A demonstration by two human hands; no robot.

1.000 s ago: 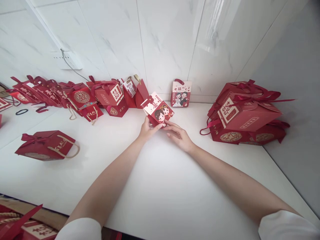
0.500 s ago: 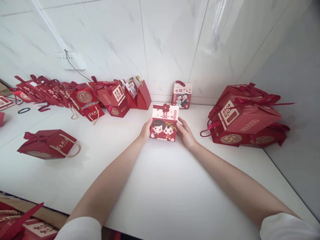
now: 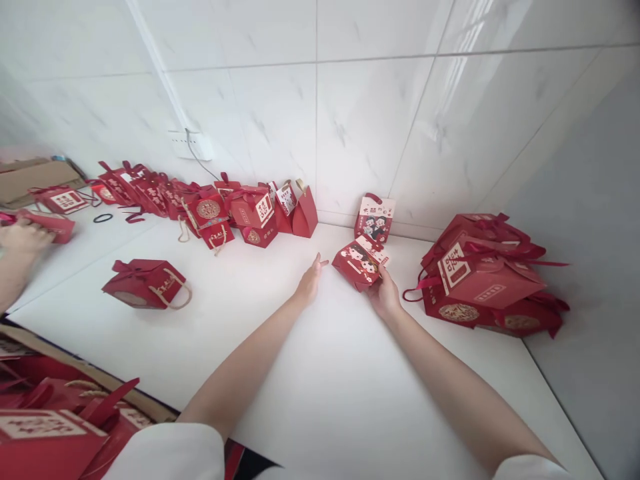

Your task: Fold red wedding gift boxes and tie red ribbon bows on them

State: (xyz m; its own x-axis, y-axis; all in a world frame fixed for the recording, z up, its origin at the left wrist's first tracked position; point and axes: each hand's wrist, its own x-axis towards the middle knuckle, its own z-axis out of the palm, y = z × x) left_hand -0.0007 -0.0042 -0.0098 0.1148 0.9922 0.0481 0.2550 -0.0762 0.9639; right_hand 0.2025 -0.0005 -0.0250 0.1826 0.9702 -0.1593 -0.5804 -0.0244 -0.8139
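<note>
A small red and white gift box [image 3: 356, 264] with two cartoon figures is tilted in my right hand [image 3: 387, 293], which grips its lower right side. My left hand [image 3: 311, 281] is off the box, a short way to its left, with fingers stretched out and nothing in them. Just behind the held box, a similar gift box [image 3: 374, 219] with a couple printed on it leans by the tiled wall. To the right of my right hand rises a pile of larger red gift boxes [image 3: 493, 283] with ribbons.
Red gift boxes [image 3: 255, 217] line the wall on the left. One rope-handled box [image 3: 145, 285] lies alone on the white table [image 3: 240, 287]. At far left another person's hand [image 3: 27, 233] touches a red box. A carton of red boxes [image 3: 55, 427] sits at lower left.
My left hand has let go of the small gift box and moved left of it. The box has tilted in my right hand. The view has turned left, bringing another person's hand in.
</note>
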